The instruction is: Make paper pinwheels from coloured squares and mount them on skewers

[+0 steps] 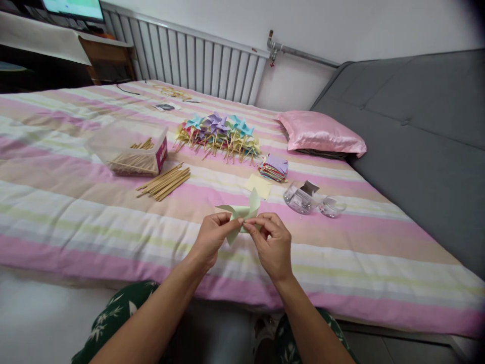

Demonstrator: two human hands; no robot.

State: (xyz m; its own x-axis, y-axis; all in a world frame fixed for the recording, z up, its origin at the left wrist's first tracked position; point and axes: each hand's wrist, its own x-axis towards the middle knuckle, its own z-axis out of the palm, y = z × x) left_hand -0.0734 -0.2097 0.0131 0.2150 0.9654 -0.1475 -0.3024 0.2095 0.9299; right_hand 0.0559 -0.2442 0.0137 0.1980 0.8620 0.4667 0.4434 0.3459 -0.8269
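Together, left hand [212,236] and right hand [272,241] fingers pinch shut on pale-green paper pinwheel [242,211] above bed [76,212].

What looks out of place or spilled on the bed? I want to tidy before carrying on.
Nothing is damaged. A bundle of wooden sticks lies loose on the striped bedspread beside the clear plastic box that holds more. Both hands, left hand and right hand, pinch a pale green paper pinwheel.
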